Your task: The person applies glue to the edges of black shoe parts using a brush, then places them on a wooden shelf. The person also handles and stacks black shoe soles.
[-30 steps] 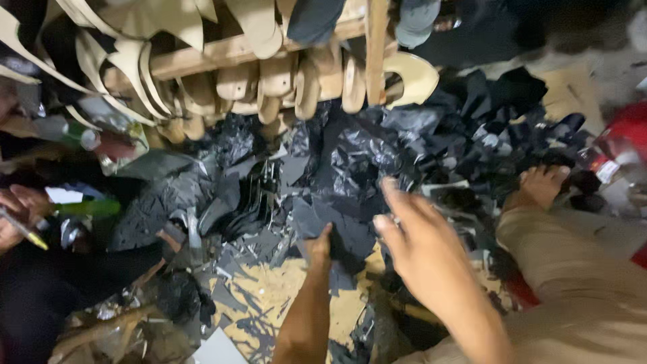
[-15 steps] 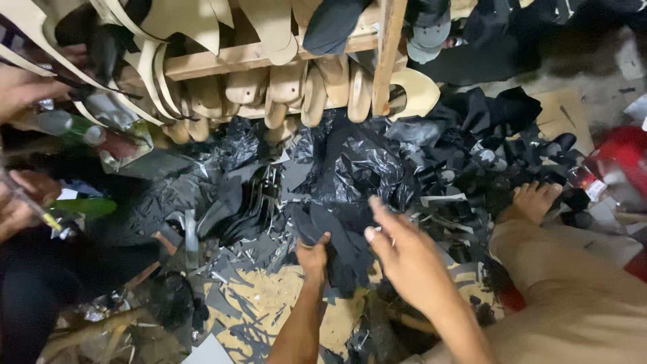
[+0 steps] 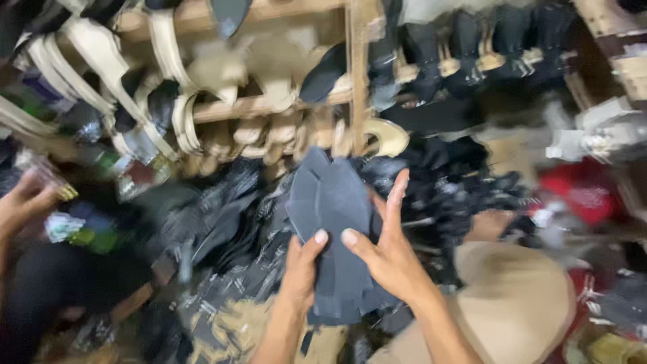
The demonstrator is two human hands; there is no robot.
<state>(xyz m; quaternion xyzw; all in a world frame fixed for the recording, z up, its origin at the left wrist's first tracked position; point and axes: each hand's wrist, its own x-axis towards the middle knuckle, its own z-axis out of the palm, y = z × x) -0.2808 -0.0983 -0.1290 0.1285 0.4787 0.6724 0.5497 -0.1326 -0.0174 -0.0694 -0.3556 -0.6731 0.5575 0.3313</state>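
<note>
My left hand (image 3: 301,268) and my right hand (image 3: 385,246) both hold a stack of dark grey cut leather pieces (image 3: 332,222), lifted above a heap of black leather scraps (image 3: 222,229) on the floor. The left thumb presses on the stack's lower front. My right thumb lies beside it, with the right fingers spread up along the stack's right edge. The frame is blurred by motion.
A wooden rack (image 3: 269,104) behind the heap carries several pale shoe lasts and soles. My knee in tan trousers (image 3: 519,303) is at lower right. Another person's hand (image 3: 23,202) shows at the left edge. Red items (image 3: 586,195) lie at right.
Both hands were reaching down into the black heap; now they have come up together holding the grey stack. The view has tilted upward toward the rack.
</note>
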